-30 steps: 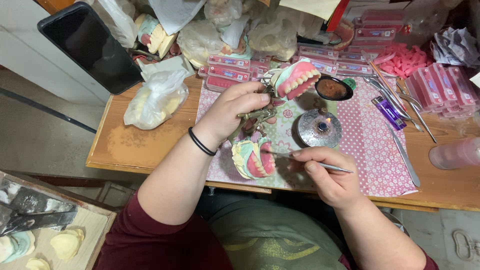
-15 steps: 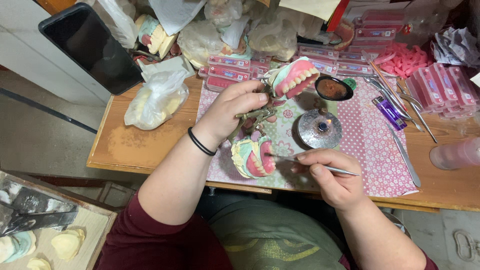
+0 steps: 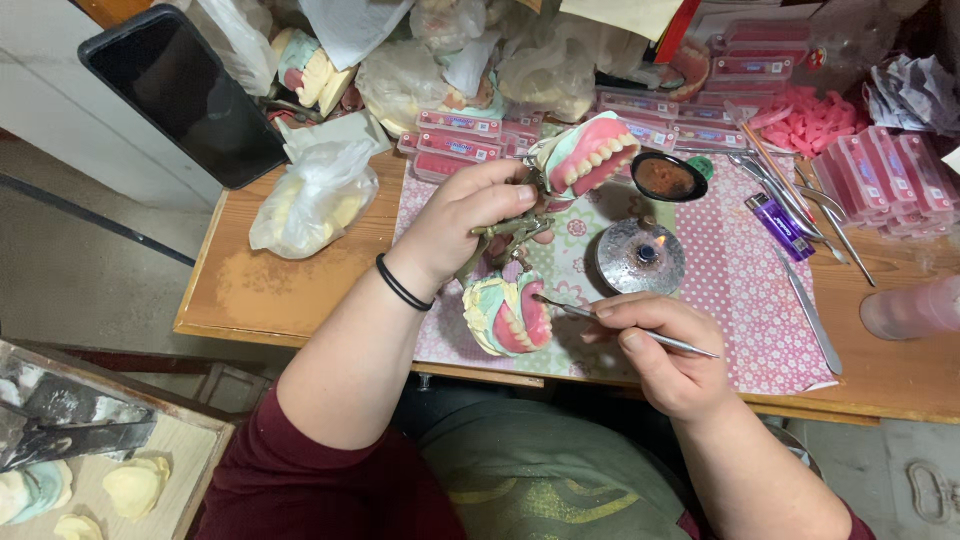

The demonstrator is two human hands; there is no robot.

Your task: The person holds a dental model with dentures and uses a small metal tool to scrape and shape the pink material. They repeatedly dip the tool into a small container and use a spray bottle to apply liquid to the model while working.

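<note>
waxing step in hand. left hand point(image 3: 470, 215) gripping hinged articulator point(image 3: 510, 235), open above bench point(image 3: 240, 290). right hand point(image 3: 665, 350) fingers pinching thin metal tool point(image 3: 620, 325), tip at lower denture model point(image 3: 505, 315). next likely calls for steady, light strokes.

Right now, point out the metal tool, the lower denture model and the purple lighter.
Metal tool point(image 3: 640, 335), head view, on its shaft near the right hand's fingers.
Lower denture model point(image 3: 505, 315), head view, on its pink gum.
Purple lighter point(image 3: 780, 227), head view, mid-body.
</note>
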